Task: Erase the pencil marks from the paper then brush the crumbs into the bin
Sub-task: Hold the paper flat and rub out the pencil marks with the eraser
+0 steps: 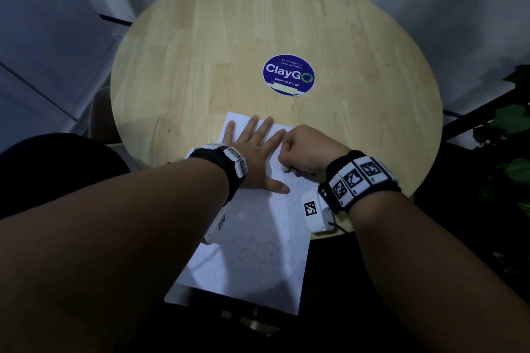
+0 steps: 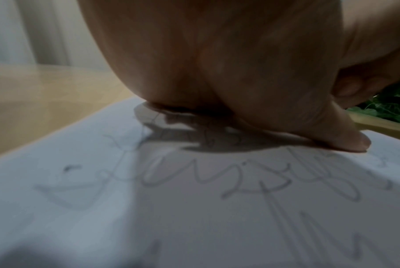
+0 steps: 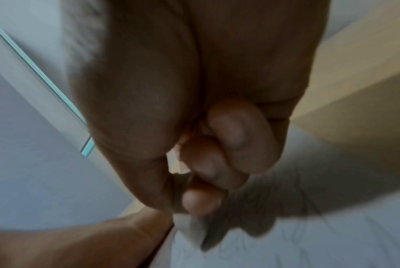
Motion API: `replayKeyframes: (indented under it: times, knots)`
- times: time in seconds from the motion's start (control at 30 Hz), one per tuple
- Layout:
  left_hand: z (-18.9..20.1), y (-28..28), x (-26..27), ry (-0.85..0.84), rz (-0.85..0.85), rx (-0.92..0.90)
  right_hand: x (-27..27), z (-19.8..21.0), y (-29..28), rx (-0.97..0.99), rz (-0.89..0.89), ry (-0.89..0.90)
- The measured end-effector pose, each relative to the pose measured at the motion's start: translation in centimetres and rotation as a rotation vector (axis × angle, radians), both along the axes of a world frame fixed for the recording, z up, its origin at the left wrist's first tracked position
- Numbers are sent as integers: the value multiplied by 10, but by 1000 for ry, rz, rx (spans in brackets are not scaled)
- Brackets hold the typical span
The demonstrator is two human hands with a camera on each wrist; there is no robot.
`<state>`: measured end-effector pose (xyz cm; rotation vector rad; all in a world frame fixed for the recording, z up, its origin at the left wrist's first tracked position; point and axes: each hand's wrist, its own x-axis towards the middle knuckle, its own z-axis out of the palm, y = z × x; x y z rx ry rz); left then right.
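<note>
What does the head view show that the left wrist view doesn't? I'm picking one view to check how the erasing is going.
Only the head view shows the round table with its blue sticker, the whole paper hanging over the near edge, the left hand spread flat on it, and the right hand curled above it. Only the left wrist view shows the pencil marks close up, and green leaves. Both show the left hand pressing on the marked paper.

head: above, looking down | wrists: close, low | shared: paper [image 1: 252,252]
</note>
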<state>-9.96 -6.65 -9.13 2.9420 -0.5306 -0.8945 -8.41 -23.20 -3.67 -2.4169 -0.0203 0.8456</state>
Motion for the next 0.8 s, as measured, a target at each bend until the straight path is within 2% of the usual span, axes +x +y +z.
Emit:
replayKeyframes:
  times: [0.03,0.13,0.2,0.27,0.3,0.33,0.43,0.47,0.6,0.67,0.73,0.8]
  knots:
    - [0,0,0,2,-1,2,0,-1,0,13,-11,-12]
    - [1,0,0,11,0,7,5,-8,-1,8,-110,-243]
    - [2,1,0,12,2,1,6,-6,-2,10,-98,-191]
    - [1,1,0,6,3,0,3,-2,-2,13,-16,14]
    - [2,0,0,4,3,2,1,0,-4,12,10,60]
    - [2,0,0,6,2,4,1,0,-4,22,5,49]
    - [2,0,0,11,-2,7,4,-5,-5,22,-82,-203]
    - [2,0,0,9,-1,3,5,-5,-5,20,-89,-224]
    - [0,1,0,4,-2,5,-2,1,-4,29,23,73]
    - [0,1,1,3,-4,5,-1,-2,-4,39,-17,-3]
    - [-1,1,1,5,-4,-5,4,-5,-7,17,-91,-197]
    - [-1,2,0,6,-2,-11,7,-4,-8,8,-115,-181]
